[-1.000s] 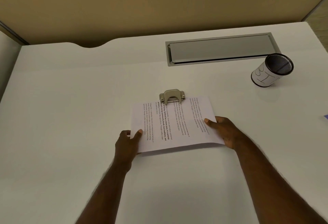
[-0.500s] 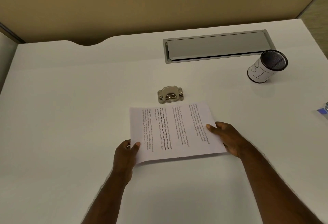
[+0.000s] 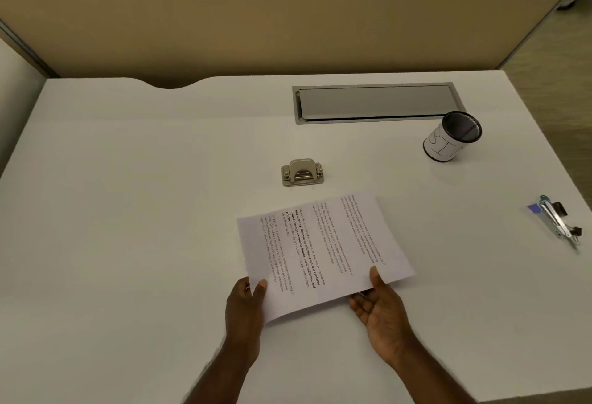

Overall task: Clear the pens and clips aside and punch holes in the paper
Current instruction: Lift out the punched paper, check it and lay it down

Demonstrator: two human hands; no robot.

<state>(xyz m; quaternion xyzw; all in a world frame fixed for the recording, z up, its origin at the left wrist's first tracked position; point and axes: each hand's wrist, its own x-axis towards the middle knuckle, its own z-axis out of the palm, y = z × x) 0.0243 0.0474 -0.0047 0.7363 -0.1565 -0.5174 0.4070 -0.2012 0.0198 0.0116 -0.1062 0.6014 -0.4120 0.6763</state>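
A printed sheet of paper (image 3: pixel 323 250) is held above the white desk (image 3: pixel 128 211), tilted a little, its far edge a short way from the hole punch. My left hand (image 3: pixel 245 307) pinches its near left corner, thumb on top. My right hand (image 3: pixel 381 310) holds the near right edge with the thumb on top and the palm turned up underneath. The small metal hole punch (image 3: pixel 302 173) sits alone on the desk beyond the paper. Pens and dark clips (image 3: pixel 559 221) lie together near the desk's right edge.
A mesh pen cup (image 3: pixel 451 141) with a white label stands at the back right. A grey cable hatch (image 3: pixel 374 104) is set in the desk behind it. A tan partition rises behind the desk.
The paper has been drawn out of the hole punch and back toward me. My right hand has shifted to the near edge with its palm turned up.
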